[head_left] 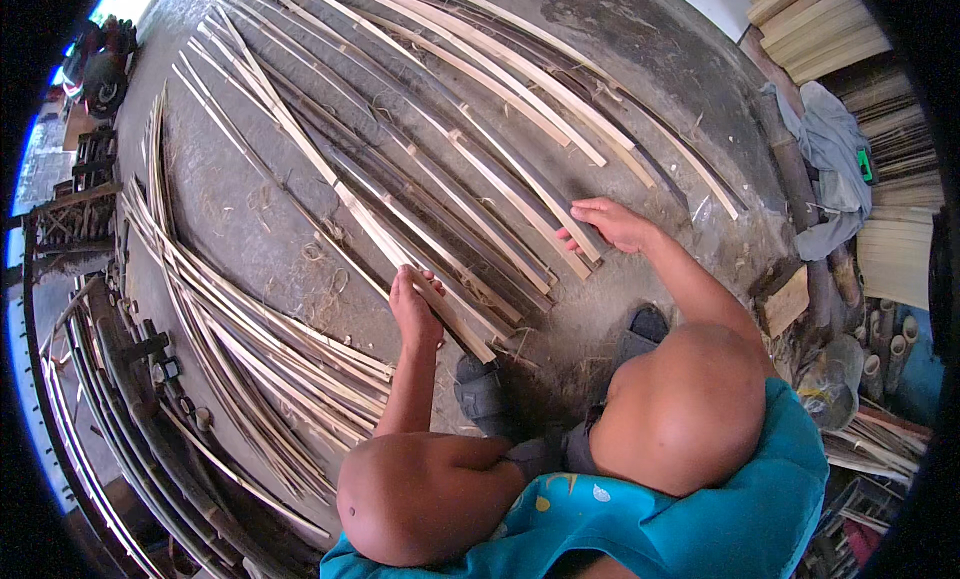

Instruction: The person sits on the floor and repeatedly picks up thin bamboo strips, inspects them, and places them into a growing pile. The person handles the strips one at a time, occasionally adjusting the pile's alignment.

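My left hand (415,306) is closed around a few pale bamboo strips (372,222), whose near ends stick out past it toward my foot. Off to the right, my right hand (615,225) has its thumb and fingers on either side of a bamboo strip (528,172), close to that strip's near end. Between both hands, several more split bamboo lengths (463,229) lie side by side on the floor, running away to the upper left. Some show dark outer skin and others pale inner wood.
A heap of thin strips (240,354) lies at my left, beside dark curved poles (130,419). Longer strips (560,89) spread at the far right. A grey cloth (835,164), stacked slats (895,259) and cut bamboo tubes (885,349) stand along the right side. Shavings litter the concrete floor (270,204).
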`<state>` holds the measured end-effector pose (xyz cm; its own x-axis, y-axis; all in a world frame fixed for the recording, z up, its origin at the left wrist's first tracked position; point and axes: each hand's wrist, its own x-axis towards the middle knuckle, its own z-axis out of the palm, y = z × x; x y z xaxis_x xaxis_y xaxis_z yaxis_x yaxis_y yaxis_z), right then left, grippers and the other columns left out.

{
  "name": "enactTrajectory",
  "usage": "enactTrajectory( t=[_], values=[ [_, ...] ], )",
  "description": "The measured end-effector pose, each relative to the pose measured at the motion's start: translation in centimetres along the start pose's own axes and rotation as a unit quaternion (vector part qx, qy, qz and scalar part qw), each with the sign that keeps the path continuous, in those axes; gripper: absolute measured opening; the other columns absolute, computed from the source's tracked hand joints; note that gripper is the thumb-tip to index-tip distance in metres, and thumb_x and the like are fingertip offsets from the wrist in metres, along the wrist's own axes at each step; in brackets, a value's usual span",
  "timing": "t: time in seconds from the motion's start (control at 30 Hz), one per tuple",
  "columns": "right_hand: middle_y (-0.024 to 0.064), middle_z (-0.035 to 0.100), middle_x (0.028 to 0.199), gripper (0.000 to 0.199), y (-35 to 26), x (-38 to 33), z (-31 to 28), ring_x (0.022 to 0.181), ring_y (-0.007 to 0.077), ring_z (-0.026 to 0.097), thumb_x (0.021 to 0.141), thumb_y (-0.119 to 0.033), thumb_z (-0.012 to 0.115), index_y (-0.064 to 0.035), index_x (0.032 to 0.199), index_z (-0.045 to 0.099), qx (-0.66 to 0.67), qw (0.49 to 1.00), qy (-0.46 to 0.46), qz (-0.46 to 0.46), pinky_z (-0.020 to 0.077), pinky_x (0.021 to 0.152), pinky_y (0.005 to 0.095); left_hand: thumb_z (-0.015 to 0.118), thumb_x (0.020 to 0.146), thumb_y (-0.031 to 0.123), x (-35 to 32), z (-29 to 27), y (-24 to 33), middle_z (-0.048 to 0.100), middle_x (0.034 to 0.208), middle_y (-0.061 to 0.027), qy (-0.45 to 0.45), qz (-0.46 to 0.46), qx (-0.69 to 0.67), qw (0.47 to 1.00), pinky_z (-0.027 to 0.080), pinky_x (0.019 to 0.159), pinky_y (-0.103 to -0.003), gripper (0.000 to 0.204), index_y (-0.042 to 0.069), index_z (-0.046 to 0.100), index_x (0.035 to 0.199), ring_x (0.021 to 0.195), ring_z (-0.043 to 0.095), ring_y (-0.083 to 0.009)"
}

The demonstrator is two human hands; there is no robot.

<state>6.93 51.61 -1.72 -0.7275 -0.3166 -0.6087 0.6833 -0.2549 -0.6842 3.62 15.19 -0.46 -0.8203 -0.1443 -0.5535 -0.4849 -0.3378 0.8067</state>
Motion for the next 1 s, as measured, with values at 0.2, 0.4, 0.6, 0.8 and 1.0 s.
enactTrajectory(
  t=[0.2, 0.4, 0.6, 0.8, 1.0],
  values=[
    [0.0136, 0.066, 0.111, 0.042, 0.1, 0.0, 0.0, 0.09, 0.0205, 0.068, 0.103, -0.031, 0.04, 0.0017, 0.127, 0.051, 0.005, 1.0, -0.004, -0.003, 0.0555, 0.081, 0.0345, 0.048, 0.1, 0.032, -0.2, 0.9, 0.4, 0.061, 0.079, -0.0081, 0.0, -0.021, -0.012, 1.0, 0.051, 0.059, -0.032, 0.024, 0.008, 0.054, 0.099, 0.064, 0.058, -0.0183],
    [0.0154, 0.061, 0.122, 0.049, -1.1, -0.8, 0.1, 0.104, 0.0243, 0.063, 0.104, -0.037, 0.037, 0.0009, 0.132, 0.049, 0.046, 0.998, 0.045, 0.017, 0.0525, 0.087, 0.0359, 0.047, 0.1, 0.029, -0.1, 0.7, 0.6, 0.064, 0.084, -0.011, -0.028, -0.025, -0.014, 0.999, 0.052, 0.063, -0.033, 0.024, 0.006, 0.053, 0.101, 0.066, 0.059, -0.0189],
    [0.013, 0.053, 0.135, 0.045, -0.6, -0.8, 1.0, 0.124, 0.0285, 0.051, 0.102, -0.035, 0.044, -0.0024, 0.131, 0.054, -0.428, 0.847, 0.287, -0.133, 0.0392, 0.104, 0.0388, 0.046, 0.1, 0.028, 1.0, -0.6, 0.9, 0.065, 0.101, -0.0153, -0.106, -0.061, -0.02, 0.992, 0.054, 0.076, -0.037, 0.032, 0.0, 0.054, 0.113, 0.084, 0.064, -0.0239],
    [0.0167, 0.058, 0.124, 0.053, 2.3, -1.1, 11.4, 0.109, 0.0219, 0.059, 0.099, -0.038, 0.052, 0.0009, 0.135, 0.046, -0.196, 0.975, -0.069, -0.072, 0.0464, 0.094, 0.0373, 0.044, 0.102, 0.032, 0.8, 2.0, 4.6, 0.065, 0.101, -0.0075, -0.263, -0.077, 0.113, 0.955, 0.052, 0.083, -0.035, 0.036, 0.002, 0.059, 0.114, 0.092, 0.063, -0.0184],
    [0.0068, 0.062, 0.068, 0.061, 2.6, -1.4, 17.5, 0.056, 0.0156, 0.058, 0.1, -0.043, 0.045, 0.0054, 0.137, 0.035, -0.273, 0.961, 0.035, -0.015, 0.0485, 0.055, 0.0318, 0.058, 0.095, 0.036, 5.4, -3.5, 3.7, 0.065, 0.095, -0.012, -0.129, 0.018, 0.295, 0.947, 0.051, 0.076, -0.038, 0.043, -0.004, 0.06, 0.109, 0.087, 0.062, -0.024]
  ],
)
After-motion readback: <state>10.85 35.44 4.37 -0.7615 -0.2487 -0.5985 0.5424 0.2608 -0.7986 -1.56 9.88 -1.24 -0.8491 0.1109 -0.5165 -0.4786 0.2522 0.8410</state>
